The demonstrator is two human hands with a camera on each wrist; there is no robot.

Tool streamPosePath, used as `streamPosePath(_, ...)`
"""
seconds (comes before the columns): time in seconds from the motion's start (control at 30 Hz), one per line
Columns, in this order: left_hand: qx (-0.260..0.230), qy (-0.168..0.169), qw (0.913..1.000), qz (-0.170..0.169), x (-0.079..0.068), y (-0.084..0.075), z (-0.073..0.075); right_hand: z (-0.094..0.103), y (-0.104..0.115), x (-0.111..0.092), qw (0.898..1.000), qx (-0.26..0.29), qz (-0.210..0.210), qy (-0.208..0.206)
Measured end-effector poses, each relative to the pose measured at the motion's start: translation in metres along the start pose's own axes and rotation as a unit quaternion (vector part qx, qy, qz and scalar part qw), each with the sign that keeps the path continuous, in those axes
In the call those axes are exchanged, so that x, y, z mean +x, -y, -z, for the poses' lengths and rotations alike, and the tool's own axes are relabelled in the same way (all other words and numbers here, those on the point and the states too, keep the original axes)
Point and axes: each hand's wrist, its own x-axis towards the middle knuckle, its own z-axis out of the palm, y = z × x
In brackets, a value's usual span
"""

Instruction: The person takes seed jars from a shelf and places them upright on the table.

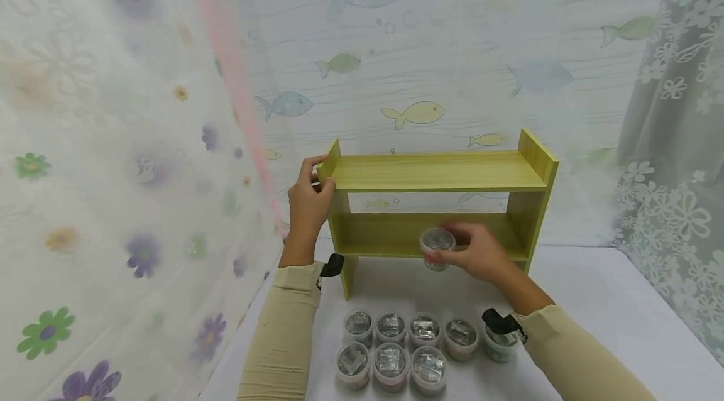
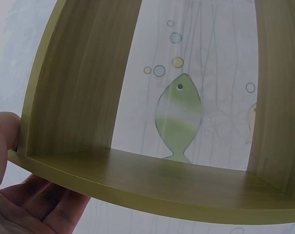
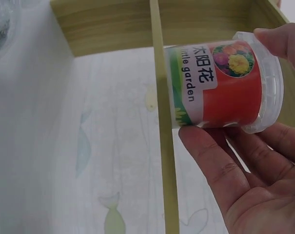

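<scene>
My left hand (image 1: 310, 200) grips the upper left corner of a yellow-green wooden shelf (image 1: 435, 171), thumb in front and fingers behind the side panel. In the left wrist view, the left fingers (image 2: 64, 209) wrap around the shelf's side board (image 2: 137, 187). My right hand (image 1: 477, 250) holds a small clear-lidded plastic cup (image 1: 437, 247) at the front edge of the lower board. Seen from the right wrist, the cup (image 3: 220, 83) has a red and green label with flowers and "little garden", and thumb and fingers pinch it around its rim and side.
Several similar lidded cups (image 1: 390, 360) stand in two rows on the white tabletop (image 1: 594, 300) in front of the shelf. One cup (image 1: 500, 344) sits partly under the right wrist's black camera strap. Fish-printed curtain (image 1: 452, 43) hangs behind the shelf, flowered curtain (image 1: 141, 200) at left.
</scene>
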Motion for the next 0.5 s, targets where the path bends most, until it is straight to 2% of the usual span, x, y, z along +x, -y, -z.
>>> streamPosePath(0.17,-0.004,-0.004,1.0,-0.003,0.0,-0.001,0.0,0.005,-0.003,-0.011,1.0,-0.017,0.005,-0.006)
streamPosePath(0.3,-0.005,-0.004,1.0,-0.002,-0.001,0.0,0.0,0.005,-0.009,-0.022,1.0,-0.025,-0.009,0.005)
streamPosePath(0.5,-0.004,-0.004,1.0,-0.002,0.0,-0.001,0.0,0.0,-0.015,-0.043,0.999,-0.009,-0.04,0.021)
